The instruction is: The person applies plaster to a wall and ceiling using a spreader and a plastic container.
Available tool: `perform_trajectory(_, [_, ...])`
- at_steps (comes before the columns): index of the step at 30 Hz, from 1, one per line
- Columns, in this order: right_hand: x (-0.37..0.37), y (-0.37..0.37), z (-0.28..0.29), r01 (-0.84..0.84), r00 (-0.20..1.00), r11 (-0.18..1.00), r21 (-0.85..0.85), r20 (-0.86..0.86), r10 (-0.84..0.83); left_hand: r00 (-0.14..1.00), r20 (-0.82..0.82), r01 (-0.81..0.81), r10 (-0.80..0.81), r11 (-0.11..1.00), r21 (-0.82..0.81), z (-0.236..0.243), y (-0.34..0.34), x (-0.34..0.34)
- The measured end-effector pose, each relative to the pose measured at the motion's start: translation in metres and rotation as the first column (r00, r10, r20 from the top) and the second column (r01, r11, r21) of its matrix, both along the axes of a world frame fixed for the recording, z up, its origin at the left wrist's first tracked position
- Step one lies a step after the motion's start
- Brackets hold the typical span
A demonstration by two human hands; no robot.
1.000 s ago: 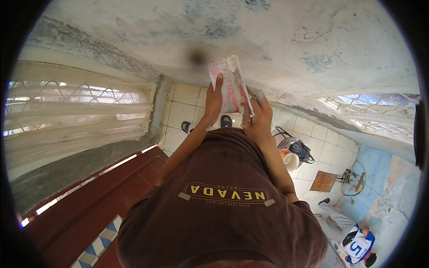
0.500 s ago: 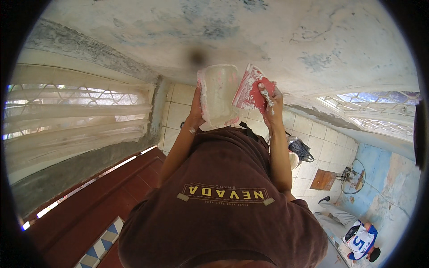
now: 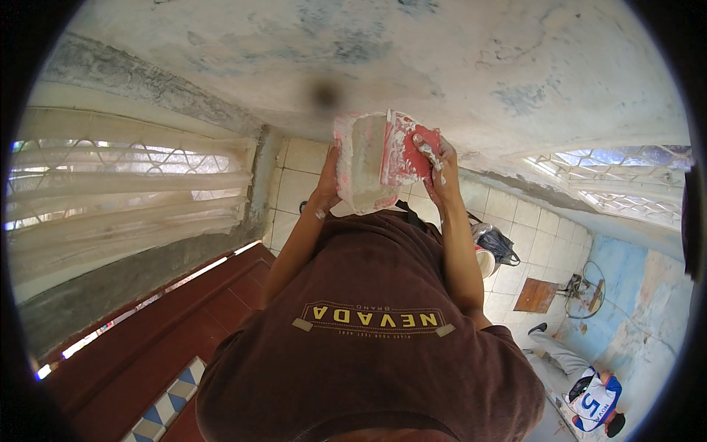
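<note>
Both forearms [image 3: 296, 247] reach forward. The left hand [image 3: 329, 181] grips, its wrist [image 3: 319, 212] smudged white. The right hand [image 3: 445, 169], also white-smeared, grips too.

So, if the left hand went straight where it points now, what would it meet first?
Beyond the pale container it holds, the left hand would probably meet the patchy wall, though depth is unclear.

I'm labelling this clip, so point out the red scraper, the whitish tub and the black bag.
Red scraper [image 3: 404, 149]: head view, on its putty-smeared face.
Whitish tub [image 3: 361, 167]: head view, on its bare inside.
Black bag [image 3: 498, 245]: head view, on its crumpled side.
</note>
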State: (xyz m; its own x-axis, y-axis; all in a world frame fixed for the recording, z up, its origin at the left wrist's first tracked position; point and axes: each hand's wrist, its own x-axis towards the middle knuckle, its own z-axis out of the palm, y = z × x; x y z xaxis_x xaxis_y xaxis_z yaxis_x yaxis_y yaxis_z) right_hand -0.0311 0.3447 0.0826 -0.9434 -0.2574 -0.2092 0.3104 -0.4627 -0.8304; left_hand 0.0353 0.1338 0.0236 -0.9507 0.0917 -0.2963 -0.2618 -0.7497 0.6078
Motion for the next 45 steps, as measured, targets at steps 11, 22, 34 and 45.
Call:
perform_trajectory(11, [-0.030,0.018,-0.036,0.567,0.822,0.819,-0.090,0.135,-0.553,0.998,0.038,0.045,-0.040,0.992,-0.114,-0.027,-0.018,0.020])
perform_trajectory(22, [-0.067,0.005,-0.188,0.416,0.734,0.830,-0.372,0.676,-0.065,0.967,0.101,-0.234,0.232,0.972,0.015,-0.020,-0.038,0.032])
perform_trajectory(34, [-0.103,0.091,0.029,0.293,0.948,0.502,-0.814,0.316,-0.040,0.967,-0.003,-0.254,0.255,0.963,0.092,-0.021,-0.037,0.046])
perform_trajectory(45, [-0.100,0.019,-0.231,-0.034,0.980,0.989,0.141,-0.192,0.061,0.954,-0.092,-0.294,0.285,0.950,-0.102,0.002,-0.034,0.042])
